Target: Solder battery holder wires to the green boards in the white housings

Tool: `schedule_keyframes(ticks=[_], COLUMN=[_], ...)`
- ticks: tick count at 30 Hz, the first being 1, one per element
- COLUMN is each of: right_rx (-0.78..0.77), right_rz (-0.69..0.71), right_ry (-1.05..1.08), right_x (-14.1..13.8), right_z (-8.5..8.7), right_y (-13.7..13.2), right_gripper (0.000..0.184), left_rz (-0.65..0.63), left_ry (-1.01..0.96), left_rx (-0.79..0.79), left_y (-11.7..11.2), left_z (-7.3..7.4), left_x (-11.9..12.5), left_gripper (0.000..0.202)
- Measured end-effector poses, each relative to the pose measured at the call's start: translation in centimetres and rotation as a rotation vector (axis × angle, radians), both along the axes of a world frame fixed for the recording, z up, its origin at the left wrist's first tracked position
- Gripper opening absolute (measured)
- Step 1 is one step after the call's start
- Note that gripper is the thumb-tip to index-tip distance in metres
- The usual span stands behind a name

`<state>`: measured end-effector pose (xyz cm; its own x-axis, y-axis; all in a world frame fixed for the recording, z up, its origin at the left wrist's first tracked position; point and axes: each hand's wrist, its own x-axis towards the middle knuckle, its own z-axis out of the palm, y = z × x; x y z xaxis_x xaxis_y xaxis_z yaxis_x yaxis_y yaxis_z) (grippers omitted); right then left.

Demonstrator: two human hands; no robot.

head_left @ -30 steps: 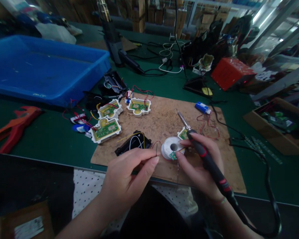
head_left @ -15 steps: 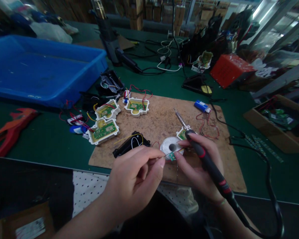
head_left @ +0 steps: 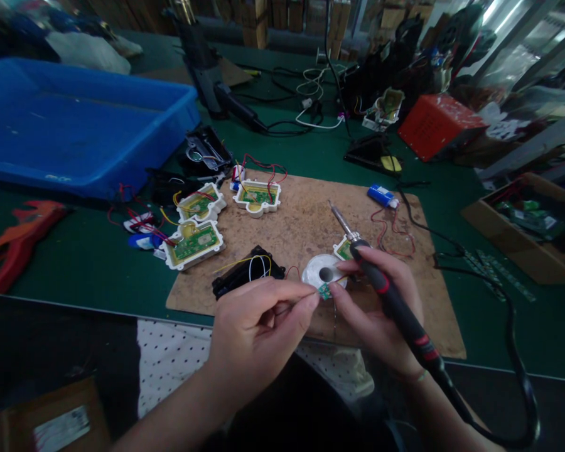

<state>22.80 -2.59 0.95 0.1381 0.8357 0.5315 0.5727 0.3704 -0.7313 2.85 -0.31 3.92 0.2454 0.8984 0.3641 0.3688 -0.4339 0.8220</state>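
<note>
My left hand (head_left: 261,329) is closed in a pinch, its fingertips against the left edge of a small green circuit board (head_left: 325,291). The thin wire between those fingertips is mostly hidden now. My right hand (head_left: 381,307) grips a soldering iron (head_left: 388,298), its metal tip pointing up and away to the left. The thumb and fingers of that hand also pinch the board's right side, where a short wire runs. Just behind the board lies a spool of solder (head_left: 316,269). Left of it is a black plastic housing (head_left: 245,271) with yellow and white wires.
A brown work board (head_left: 301,213) bears several white casings with circuit boards (head_left: 195,243) and a blue battery (head_left: 381,196). Around it are a blue tray (head_left: 89,138), red-orange pliers (head_left: 26,242), a heat gun (head_left: 207,75), an iron stand (head_left: 371,154) and a cardboard box (head_left: 537,232).
My left fingertips have moved slightly right, up to the circuit board, covering the wire stretch seen before. The right hand keeps its hold on the iron. The view has shifted a little.
</note>
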Motion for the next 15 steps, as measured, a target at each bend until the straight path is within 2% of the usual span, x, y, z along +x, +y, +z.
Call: schedule_keyframes(ticks=[3,9,15], right_rx=[-0.002,0.004,0.005], right_rz=[0.000,0.005,0.000], right_ry=[0.006,0.005,-0.007], right_x=[-0.1,-0.2,-0.2], right_z=[0.0,0.2,0.3], right_y=[0.1,0.2,0.3], right_gripper=[0.066,0.065,0.063], left_rz=[-0.017,-0.053,-0.116], left_ry=[0.063,0.156,0.168], left_rx=[0.025,0.175,0.242], left_y=[0.0,0.9,1.9], left_z=[-0.4,-1.6,-1.3], left_x=[-0.1,-0.4,-0.8], left_gripper=[0.007,0.006,0.011])
